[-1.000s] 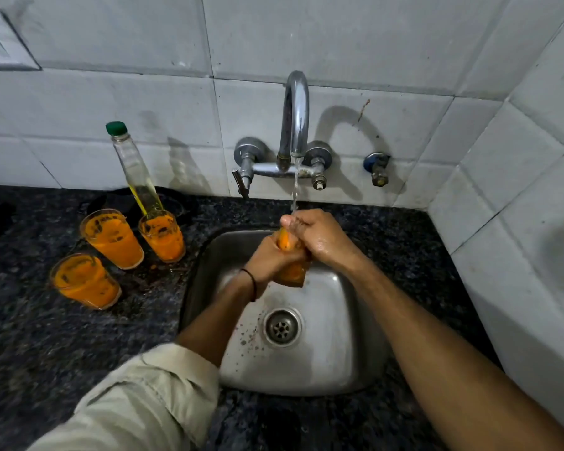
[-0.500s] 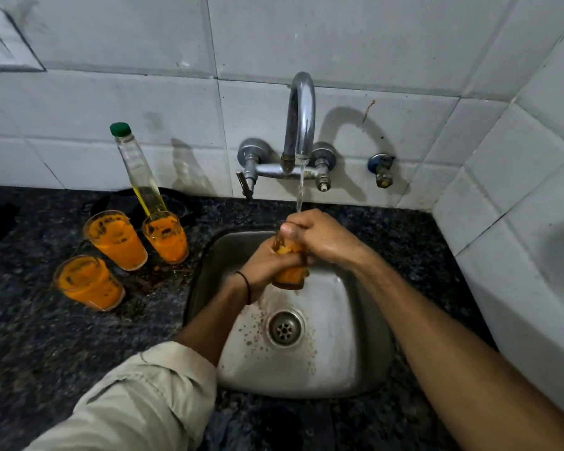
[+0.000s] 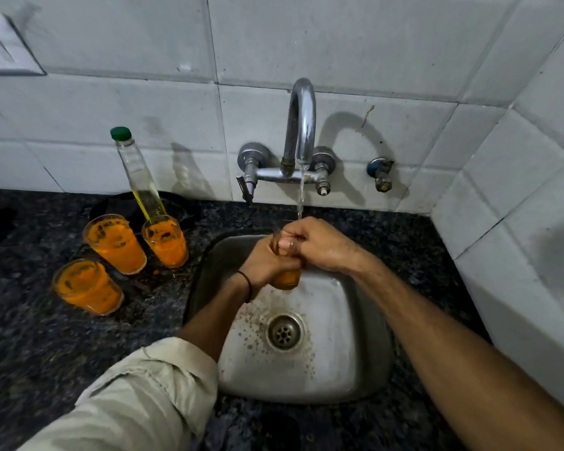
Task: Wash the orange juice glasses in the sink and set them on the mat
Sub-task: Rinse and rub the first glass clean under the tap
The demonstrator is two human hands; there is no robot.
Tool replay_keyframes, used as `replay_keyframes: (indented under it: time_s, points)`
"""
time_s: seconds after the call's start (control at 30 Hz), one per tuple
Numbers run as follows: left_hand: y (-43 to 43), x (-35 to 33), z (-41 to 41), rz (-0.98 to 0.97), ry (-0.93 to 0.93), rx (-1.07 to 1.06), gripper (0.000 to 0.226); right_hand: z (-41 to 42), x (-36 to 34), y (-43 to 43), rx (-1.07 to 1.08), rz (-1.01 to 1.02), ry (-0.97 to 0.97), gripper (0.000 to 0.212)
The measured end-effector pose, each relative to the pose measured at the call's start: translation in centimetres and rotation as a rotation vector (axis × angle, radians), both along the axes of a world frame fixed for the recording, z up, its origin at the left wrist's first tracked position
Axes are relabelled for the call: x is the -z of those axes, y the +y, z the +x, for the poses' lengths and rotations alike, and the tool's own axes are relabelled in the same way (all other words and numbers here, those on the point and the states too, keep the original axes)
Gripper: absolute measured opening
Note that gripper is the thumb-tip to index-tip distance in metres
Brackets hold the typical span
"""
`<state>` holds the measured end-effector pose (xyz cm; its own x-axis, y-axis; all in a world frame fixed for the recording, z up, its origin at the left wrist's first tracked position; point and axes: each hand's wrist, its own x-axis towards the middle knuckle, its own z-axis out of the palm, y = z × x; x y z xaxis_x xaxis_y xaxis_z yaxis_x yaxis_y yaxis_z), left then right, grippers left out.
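Note:
Over the steel sink [image 3: 365,353] I hold an orange-stained glass [image 3: 287,278] upright under the running tap [image 3: 302,125]. My left hand [image 3: 262,265] wraps its side from the left. My right hand [image 3: 319,245] covers the rim from the right, fingers curled over the top, so only the glass's orange base shows. Water falls onto my right hand. Three more orange-coated glasses stand on the dark counter left of the sink: one at the back left [image 3: 114,244], one beside it [image 3: 166,240], one nearer me [image 3: 87,286].
A clear bottle with a green cap [image 3: 137,177] leans behind the glasses, in front of a black mat [image 3: 111,205] by the wall. A wall valve [image 3: 381,174] sits right of the tap. Orange specks surround the drain [image 3: 284,332]. Tiled walls close the back and right.
My right hand has closed further over the glass's rim, hiding more of it. The glass stays under the stream, and more orange specks lie around the drain.

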<state>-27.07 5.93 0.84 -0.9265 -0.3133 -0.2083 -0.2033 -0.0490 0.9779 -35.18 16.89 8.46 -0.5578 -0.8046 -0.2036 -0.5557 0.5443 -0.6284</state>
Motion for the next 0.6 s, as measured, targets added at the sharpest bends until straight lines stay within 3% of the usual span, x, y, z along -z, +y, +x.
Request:
replay_keyframes:
  time_s: [0.1, 0.17, 0.23, 0.33, 0.4, 0.5, 0.6]
  points:
    - [2.0, -0.5, -0.6, -0.458, -0.077, -0.333, 0.041, 0.9, 0.4, -1.1, 0.198, -0.134, -0.141, 0.023]
    - [3.5, -0.9, -0.5, -0.672, -0.051, -0.422, 0.032, 1.7, 0.6, -2.4, 0.323, -0.085, -0.106, 0.035]
    - [3.3, -0.6, -0.7, -0.539, 0.010, -0.351, 0.032, 1.7, 0.4, -2.4, 0.290, -0.005, 0.042, 0.036]
    - [0.5, -0.6, -0.3, -0.100, 0.048, -0.033, 0.033, 0.7, -0.7, -0.5, 0.031, 0.011, 0.029, 0.020]
    - [-1.0, -0.1, 0.1, 0.024, 0.054, 0.132, 0.035, 0.2, -1.0, 0.6, -0.077, 0.018, 0.002, 0.014]
    - [-0.1, -0.6, 0.1, -0.105, 0.007, -0.017, 0.035, 0.3, -0.5, 0.4, 0.016, -0.076, -0.071, 0.011]
    - [2.5, -1.4, -0.4, -0.561, -0.100, -0.303, 0.038, 1.4, 0.5, -1.5, 0.237, -0.071, -0.140, 0.029]
